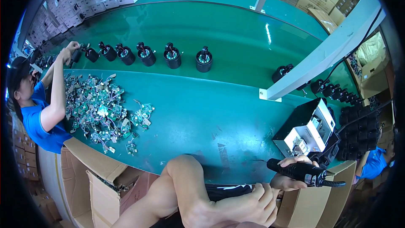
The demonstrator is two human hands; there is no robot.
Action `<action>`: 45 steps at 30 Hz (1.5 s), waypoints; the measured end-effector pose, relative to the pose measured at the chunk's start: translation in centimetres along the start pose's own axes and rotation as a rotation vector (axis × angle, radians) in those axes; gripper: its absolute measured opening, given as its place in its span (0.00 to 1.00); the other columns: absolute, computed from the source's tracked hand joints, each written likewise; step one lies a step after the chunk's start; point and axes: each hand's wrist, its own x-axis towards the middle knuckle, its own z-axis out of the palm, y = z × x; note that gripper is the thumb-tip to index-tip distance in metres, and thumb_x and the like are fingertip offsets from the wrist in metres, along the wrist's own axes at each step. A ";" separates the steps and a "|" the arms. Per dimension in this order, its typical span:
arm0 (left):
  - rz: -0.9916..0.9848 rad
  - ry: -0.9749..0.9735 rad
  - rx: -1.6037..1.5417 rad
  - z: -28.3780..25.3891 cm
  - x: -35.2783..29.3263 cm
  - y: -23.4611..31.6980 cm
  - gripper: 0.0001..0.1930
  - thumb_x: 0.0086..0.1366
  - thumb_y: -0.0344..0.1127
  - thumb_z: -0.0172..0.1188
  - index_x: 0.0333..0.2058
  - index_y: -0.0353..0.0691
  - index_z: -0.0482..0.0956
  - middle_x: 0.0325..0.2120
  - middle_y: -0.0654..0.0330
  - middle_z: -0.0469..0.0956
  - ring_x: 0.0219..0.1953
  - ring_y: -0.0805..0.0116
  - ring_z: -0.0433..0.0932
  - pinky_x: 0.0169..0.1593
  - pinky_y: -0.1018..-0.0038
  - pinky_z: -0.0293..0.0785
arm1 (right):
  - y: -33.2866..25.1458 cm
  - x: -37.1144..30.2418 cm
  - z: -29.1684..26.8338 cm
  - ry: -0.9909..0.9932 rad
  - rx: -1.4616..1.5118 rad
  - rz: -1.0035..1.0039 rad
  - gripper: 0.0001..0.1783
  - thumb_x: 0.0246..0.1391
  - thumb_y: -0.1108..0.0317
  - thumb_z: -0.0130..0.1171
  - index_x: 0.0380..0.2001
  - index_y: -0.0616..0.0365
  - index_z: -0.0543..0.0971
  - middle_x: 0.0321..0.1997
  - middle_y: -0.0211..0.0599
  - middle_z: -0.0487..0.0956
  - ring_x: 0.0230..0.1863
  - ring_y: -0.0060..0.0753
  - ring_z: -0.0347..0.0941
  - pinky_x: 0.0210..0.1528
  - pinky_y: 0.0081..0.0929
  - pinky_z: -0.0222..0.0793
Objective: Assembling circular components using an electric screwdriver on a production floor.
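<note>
My right hand (294,174) is closed around a black electric screwdriver (301,172), held level over the table's near edge on the right. The thin tip points left, and a cable comes off its other end. Below and to the left, my left hand (251,204) has its fingers curled in beside my right wrist. Whatever those fingers hold, if anything, is hidden. My bent left arm (185,181) overlaps the table's near edge. Just beyond the screwdriver stands a black and white boxy device (307,131) with an open front, which looks like a screw feeder.
Green circuit boards with wires (99,112) lie heaped on the green table (198,114). Black cylindrical housings (204,61) line the belt beyond. A white post (325,55) slants up at right. A co-worker (38,105) reaches over the belt at left. Cardboard boxes (101,194) stand below.
</note>
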 end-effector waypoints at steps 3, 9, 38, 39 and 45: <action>0.049 0.086 0.214 0.4 -1.0 2.1 0.26 0.56 0.40 0.65 0.52 0.39 0.71 0.47 0.54 0.75 0.50 0.63 0.75 0.51 0.68 0.71 | -0.5 -0.1 -0.7 0.023 -0.035 0.004 0.46 0.56 0.25 0.33 0.62 0.54 0.54 0.37 0.41 0.74 0.16 0.21 0.69 0.15 0.16 0.68; 1.576 -0.575 1.532 -1.2 -2.3 15.1 0.16 0.64 0.33 0.44 0.47 0.30 0.70 0.45 0.43 0.74 0.49 0.48 0.72 0.54 0.60 0.67 | -0.5 -0.1 0.0 0.017 -0.034 0.047 0.46 0.57 0.26 0.32 0.61 0.55 0.54 0.37 0.41 0.74 0.16 0.21 0.69 0.15 0.16 0.68; 1.951 0.105 1.031 0.7 0.6 9.6 0.20 0.64 0.38 0.44 0.48 0.27 0.66 0.48 0.37 0.70 0.48 0.47 0.72 0.51 0.59 0.69 | -0.1 -0.7 0.0 0.059 -0.028 0.110 0.48 0.55 0.24 0.36 0.62 0.54 0.55 0.36 0.39 0.72 0.16 0.22 0.67 0.16 0.15 0.64; 1.941 0.096 1.036 0.9 0.8 9.5 0.20 0.64 0.38 0.44 0.48 0.28 0.66 0.48 0.37 0.70 0.48 0.47 0.72 0.51 0.59 0.69 | -0.1 -0.7 -0.1 0.057 -0.030 0.119 0.48 0.55 0.24 0.36 0.62 0.54 0.55 0.36 0.39 0.72 0.16 0.22 0.67 0.16 0.15 0.64; 1.906 0.066 1.085 0.8 0.8 9.3 0.20 0.63 0.38 0.45 0.48 0.29 0.66 0.47 0.38 0.71 0.48 0.48 0.72 0.51 0.59 0.69 | -0.1 -0.4 -0.4 0.040 -0.015 0.099 0.47 0.55 0.25 0.37 0.62 0.53 0.55 0.37 0.39 0.72 0.16 0.22 0.68 0.15 0.15 0.65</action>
